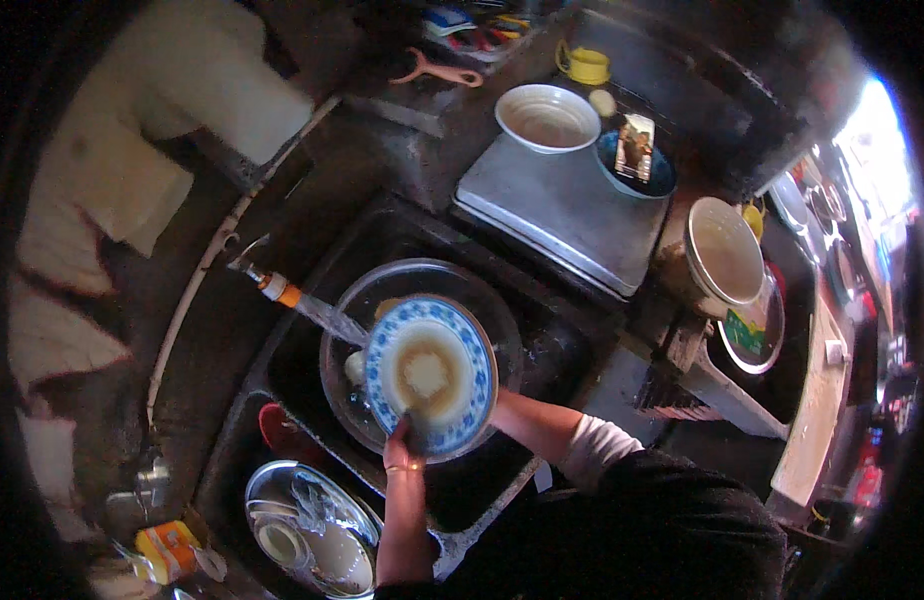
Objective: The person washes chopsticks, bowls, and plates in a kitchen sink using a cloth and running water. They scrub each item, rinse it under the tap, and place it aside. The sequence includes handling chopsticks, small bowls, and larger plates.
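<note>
A blue-and-white patterned plate (383, 360) is tilted over a large clear basin (342, 292) in a dark sink (387, 217). Brownish liquid or residue shows at its centre. My left hand (402, 448) grips the plate's near rim, thumb on top; a dark blur beside the thumb is unclear. My right hand (504, 405) reaches behind the plate's right edge, its fingers hidden. From a tap nozzle with an orange ring (285, 294), water (333, 321) runs down towards the plate's left edge. A small white object (355, 369) lies in the basin, partly covered by the plate.
A metal tray (327, 525) with bowls occupies the near-left sink compartment, beside a red object (282, 427). Beyond the sink, a white bowl (548, 118) rests on a grey metal slab (559, 214) near a dark bowl (642, 176). A cream pot (724, 251) stands right.
</note>
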Tool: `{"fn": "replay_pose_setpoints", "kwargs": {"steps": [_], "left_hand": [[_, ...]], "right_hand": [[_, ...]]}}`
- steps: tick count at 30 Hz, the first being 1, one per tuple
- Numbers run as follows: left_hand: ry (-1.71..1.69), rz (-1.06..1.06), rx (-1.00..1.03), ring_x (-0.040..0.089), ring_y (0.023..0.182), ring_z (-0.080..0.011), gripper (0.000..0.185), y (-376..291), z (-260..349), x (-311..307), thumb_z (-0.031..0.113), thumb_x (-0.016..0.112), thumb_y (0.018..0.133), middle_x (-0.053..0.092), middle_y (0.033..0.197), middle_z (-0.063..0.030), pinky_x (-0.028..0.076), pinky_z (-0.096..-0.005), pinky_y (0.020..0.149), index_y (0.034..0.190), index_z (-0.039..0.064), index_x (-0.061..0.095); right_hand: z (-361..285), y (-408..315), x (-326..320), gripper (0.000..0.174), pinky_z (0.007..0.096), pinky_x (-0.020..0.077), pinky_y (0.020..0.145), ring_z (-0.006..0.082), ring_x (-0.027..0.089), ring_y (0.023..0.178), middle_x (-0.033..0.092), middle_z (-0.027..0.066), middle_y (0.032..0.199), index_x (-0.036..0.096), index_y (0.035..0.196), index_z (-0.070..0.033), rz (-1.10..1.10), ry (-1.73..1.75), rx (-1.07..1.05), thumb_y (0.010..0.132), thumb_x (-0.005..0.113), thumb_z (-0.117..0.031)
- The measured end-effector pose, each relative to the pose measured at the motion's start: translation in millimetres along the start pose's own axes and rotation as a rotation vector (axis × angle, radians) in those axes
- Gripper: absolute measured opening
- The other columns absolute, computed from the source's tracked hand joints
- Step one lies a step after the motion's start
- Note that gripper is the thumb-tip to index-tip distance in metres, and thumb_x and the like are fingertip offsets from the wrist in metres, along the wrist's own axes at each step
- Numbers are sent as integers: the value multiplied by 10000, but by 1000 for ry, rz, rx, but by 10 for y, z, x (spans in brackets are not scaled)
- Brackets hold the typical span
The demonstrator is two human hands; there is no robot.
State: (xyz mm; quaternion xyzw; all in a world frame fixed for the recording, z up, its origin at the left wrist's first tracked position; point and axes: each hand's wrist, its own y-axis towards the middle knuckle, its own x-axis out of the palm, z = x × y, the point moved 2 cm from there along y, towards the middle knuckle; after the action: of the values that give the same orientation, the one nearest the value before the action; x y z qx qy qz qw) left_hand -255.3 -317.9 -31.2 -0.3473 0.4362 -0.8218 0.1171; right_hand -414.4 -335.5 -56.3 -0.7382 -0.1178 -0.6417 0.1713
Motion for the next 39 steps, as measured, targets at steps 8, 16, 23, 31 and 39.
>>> {"fn": "replay_pose_setpoints", "kwargs": {"steps": [8, 16, 23, 31, 39], "left_hand": [[55, 303, 517, 541, 855, -301, 408, 341, 541, 249, 161, 616, 737, 538, 1050, -125, 467, -439, 721, 1099, 15, 495], [370, 278, 552, 506, 978, -308, 562, 235, 764, -474, 409, 508, 793, 476, 1160, -129, 431, -455, 817, 1209, 46, 400], [-27, -154, 227, 327, 1185, -292, 580, 119, -116, -157, 503, 366, 825, 368, 1287, -99, 231, -459, 993, 1254, 112, 366], [1679, -409, 1038, 316, 1188, -212, 518, 219, -677, 86, 324, 479, 798, 349, 1287, -96, 255, -344, 979, 1227, 58, 362], [975, -900, 400, 420, 1097, -226, 373, -270, -829, 1115, 249, 451, 826, 444, 1197, -109, 389, -362, 860, 1150, 66, 443]], "right_hand": [[-133, -211, -158, 329, 358, 474, 625, 197, 584, 738, 600, 54, 827, 560, 949, -97, 512, 40, -4, 854, 427, -382], [-813, -409, 774, 634, 350, 465, 558, 225, 572, 605, 577, 133, 703, 577, 891, 1, 780, -2002, 128, 729, 483, -605], [-671, -416, 885, 454, 375, 459, 639, 308, 595, 737, 588, 215, 778, 518, 932, 33, 773, -1568, -290, 756, 545, -385], [-462, -788, 2101, 270, 426, 452, 499, 339, 585, 598, 570, 181, 628, 448, 863, 13, 221, -2276, -182, 655, 545, -130], [-844, -1599, 2451, 177, 359, 422, 436, 264, 542, 547, 512, 88, 600, 451, 802, -20, -506, -2471, -918, 684, 520, -133]]}}
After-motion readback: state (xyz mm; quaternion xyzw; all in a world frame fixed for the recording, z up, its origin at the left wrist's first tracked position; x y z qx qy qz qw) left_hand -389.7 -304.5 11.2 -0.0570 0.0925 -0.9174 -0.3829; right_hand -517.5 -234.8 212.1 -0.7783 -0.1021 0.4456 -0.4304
